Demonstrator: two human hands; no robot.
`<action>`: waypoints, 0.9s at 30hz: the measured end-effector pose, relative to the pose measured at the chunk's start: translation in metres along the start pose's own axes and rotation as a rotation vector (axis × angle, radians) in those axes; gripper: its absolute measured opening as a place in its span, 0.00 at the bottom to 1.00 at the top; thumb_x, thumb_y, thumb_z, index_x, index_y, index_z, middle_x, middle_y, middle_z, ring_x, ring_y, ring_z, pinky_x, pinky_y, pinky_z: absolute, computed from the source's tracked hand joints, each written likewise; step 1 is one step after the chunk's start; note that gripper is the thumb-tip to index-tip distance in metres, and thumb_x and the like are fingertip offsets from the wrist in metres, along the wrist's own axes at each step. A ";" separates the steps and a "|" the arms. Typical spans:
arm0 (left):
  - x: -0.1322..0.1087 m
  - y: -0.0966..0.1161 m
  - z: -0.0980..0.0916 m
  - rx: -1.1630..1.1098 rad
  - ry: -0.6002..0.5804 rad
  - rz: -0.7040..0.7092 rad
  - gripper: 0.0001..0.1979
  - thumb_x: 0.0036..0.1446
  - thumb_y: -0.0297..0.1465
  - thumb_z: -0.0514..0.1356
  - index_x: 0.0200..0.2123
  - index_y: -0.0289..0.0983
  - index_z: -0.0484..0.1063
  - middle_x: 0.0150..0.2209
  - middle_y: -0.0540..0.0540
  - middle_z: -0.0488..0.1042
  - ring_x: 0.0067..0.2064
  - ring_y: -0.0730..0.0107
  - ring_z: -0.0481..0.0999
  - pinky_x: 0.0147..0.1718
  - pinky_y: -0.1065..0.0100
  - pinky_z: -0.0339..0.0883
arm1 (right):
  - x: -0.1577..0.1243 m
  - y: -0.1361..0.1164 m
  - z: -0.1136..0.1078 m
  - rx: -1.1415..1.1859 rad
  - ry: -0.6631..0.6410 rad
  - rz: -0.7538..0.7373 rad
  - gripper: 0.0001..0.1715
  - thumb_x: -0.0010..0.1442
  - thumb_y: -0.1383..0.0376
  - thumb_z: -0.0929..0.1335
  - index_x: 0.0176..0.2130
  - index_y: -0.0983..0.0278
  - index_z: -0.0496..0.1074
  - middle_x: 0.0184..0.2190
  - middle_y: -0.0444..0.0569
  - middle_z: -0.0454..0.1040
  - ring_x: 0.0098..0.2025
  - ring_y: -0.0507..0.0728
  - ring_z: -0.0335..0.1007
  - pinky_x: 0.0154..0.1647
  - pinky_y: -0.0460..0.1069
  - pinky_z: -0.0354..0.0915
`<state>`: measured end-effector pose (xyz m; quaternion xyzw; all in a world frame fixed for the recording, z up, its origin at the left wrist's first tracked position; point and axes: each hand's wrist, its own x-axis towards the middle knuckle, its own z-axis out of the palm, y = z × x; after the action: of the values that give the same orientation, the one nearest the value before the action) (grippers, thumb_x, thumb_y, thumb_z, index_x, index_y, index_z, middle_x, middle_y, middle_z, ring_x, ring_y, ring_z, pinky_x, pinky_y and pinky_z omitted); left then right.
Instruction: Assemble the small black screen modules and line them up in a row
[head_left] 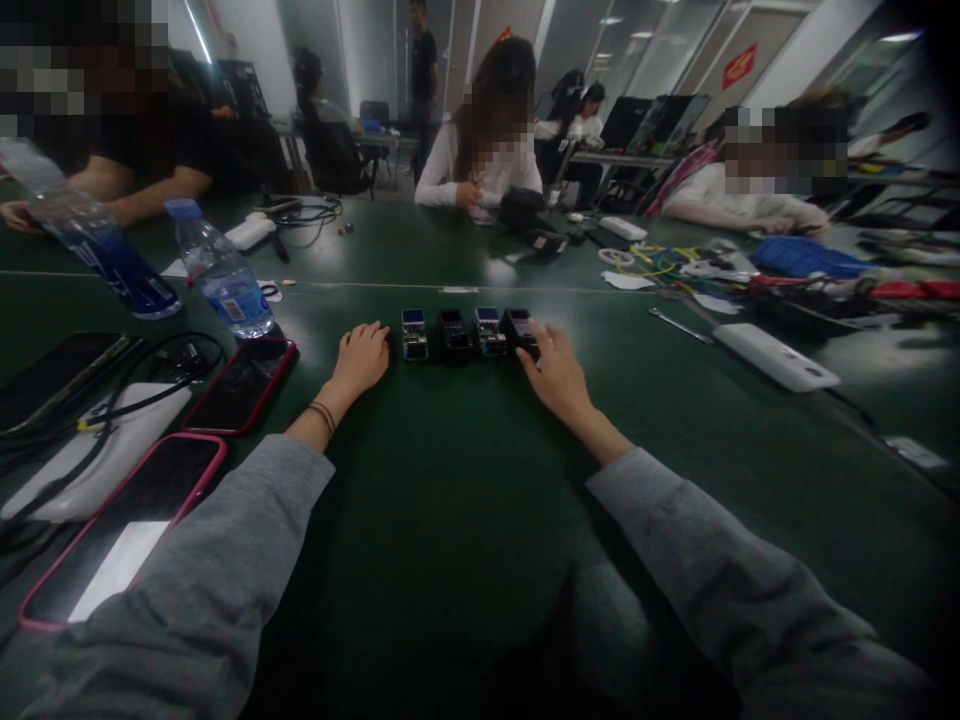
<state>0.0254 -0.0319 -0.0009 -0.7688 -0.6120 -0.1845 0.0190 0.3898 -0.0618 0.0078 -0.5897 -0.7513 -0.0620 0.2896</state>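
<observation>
In the middle of the table stands a short row: a small circuit board with a screen (414,335), a black plastic housing (453,336), a second circuit board with a screen (489,332) and a black plastic case (516,325). My left hand (364,356) lies palm down just left of the row, fingers stretched out, holding nothing. At the other end my right hand (559,372) has its thumb and fingertips against the right side of the black case. Part of that case is hidden under the fingers.
On the left are two bottles (238,298), a red-edged phone (241,385), a pink-cased phone (142,525), a white power bank (45,480) and cables. A wrench (679,325), a white power strip (776,357) and tangled wires (660,262) lie right. Several people sit across the table.
</observation>
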 end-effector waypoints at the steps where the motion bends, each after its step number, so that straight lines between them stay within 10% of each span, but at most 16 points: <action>1: 0.000 0.000 0.000 0.002 -0.003 -0.001 0.25 0.72 0.30 0.47 0.66 0.35 0.70 0.69 0.34 0.69 0.70 0.47 0.66 0.67 0.40 0.61 | 0.000 -0.003 -0.002 -0.007 0.041 -0.010 0.33 0.76 0.53 0.59 0.74 0.62 0.58 0.70 0.65 0.59 0.68 0.77 0.61 0.64 0.74 0.67; 7: 0.000 0.000 0.000 0.011 -0.010 -0.001 0.25 0.72 0.30 0.47 0.66 0.34 0.70 0.70 0.34 0.69 0.70 0.46 0.66 0.67 0.40 0.61 | 0.001 -0.053 -0.007 -0.001 0.012 -0.173 0.34 0.78 0.56 0.60 0.77 0.51 0.49 0.76 0.54 0.49 0.76 0.72 0.47 0.72 0.73 0.56; 12: 0.000 -0.001 0.002 0.001 0.007 0.001 0.24 0.72 0.29 0.48 0.66 0.36 0.71 0.69 0.34 0.69 0.69 0.45 0.67 0.67 0.39 0.61 | 0.013 -0.087 0.015 -0.048 -0.097 -0.309 0.36 0.77 0.56 0.64 0.77 0.60 0.53 0.75 0.59 0.53 0.78 0.68 0.43 0.77 0.70 0.47; 27: 0.002 0.003 -0.001 0.051 -0.055 -0.030 0.24 0.73 0.29 0.47 0.68 0.34 0.69 0.71 0.36 0.67 0.71 0.48 0.64 0.69 0.43 0.59 | 0.019 -0.099 0.033 -0.066 -0.091 -0.344 0.29 0.77 0.56 0.65 0.71 0.64 0.66 0.69 0.63 0.65 0.75 0.69 0.52 0.74 0.69 0.50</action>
<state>0.0283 -0.0312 0.0011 -0.7637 -0.6281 -0.1480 0.0188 0.2840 -0.0604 0.0152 -0.4639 -0.8511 -0.1084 0.2208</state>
